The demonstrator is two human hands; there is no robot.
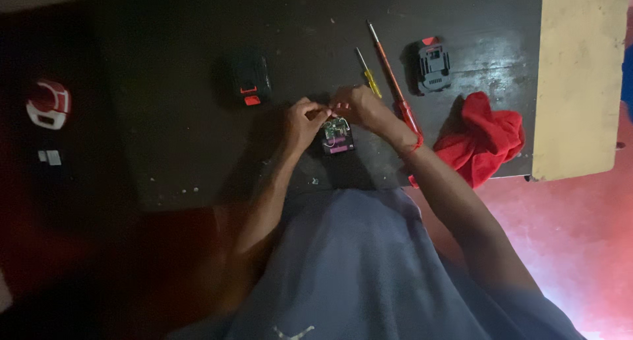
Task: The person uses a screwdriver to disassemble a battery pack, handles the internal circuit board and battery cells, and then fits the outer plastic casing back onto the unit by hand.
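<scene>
Both hands work over an opened battery pack [337,136] lying near the front edge of the dark worktop [171,142]; a green circuit board and purple cells show on top of the pack. The left hand [303,119] is curled, fingertips pinched together at the pack's upper left corner. The right hand [356,106] is curled likewise, fingertips meeting the left ones just above the pack. What the fingers pinch is too small to tell.

Just behind the right hand lie a yellow-handled screwdriver [367,74] and a longer red-handled screwdriver [394,83], side by side. A closed black battery pack [250,79] sits to the left, another grey-black one [433,64] to the right. A crumpled red cloth [484,139] lies at the right.
</scene>
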